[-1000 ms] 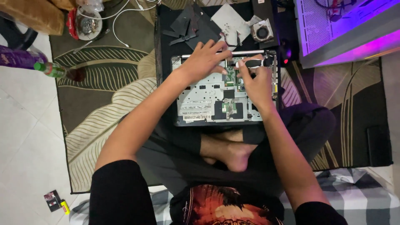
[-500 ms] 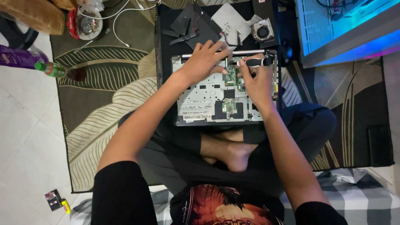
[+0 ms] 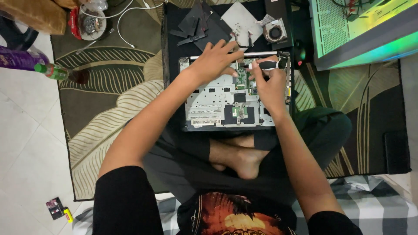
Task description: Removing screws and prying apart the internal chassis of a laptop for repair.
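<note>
a: what is seen at nine o'clock?

b: a purple bottle (image 3: 19, 58) and a green-capped bottle (image 3: 58, 72) are laid on their sides where the white tiles meet the leaf-patterned rug (image 3: 109, 100). at seven o'clock a small black card (image 3: 55, 208) and a yellow piece (image 3: 68, 214) are seen on the tiles

a: and at the centre?

b: an opened laptop chassis (image 3: 217, 104) is rested in front of crossed legs, its boards and metal shield exposed. the left hand (image 3: 213, 63) is laid flat on its upper edge, fingers spread, nothing gripped. just to its right, the right hand (image 3: 267, 82) is closed around a black-and-white screwdriver (image 3: 270, 65), pinched between thumb and fingers above the green board (image 3: 244, 78); whether the tip is touching the board cannot be told

a: at twelve o'clock?

b: dark plastic covers (image 3: 202, 24), a grey metal plate (image 3: 241, 19) and a small fan (image 3: 275, 32) are spread on a black mat (image 3: 172, 39), well apart from the hands

a: and further right?

b: at two o'clock a white case lit green and yellow (image 3: 365, 30) is seen, and at five o'clock a checked cloth (image 3: 374, 204) is laid
</note>
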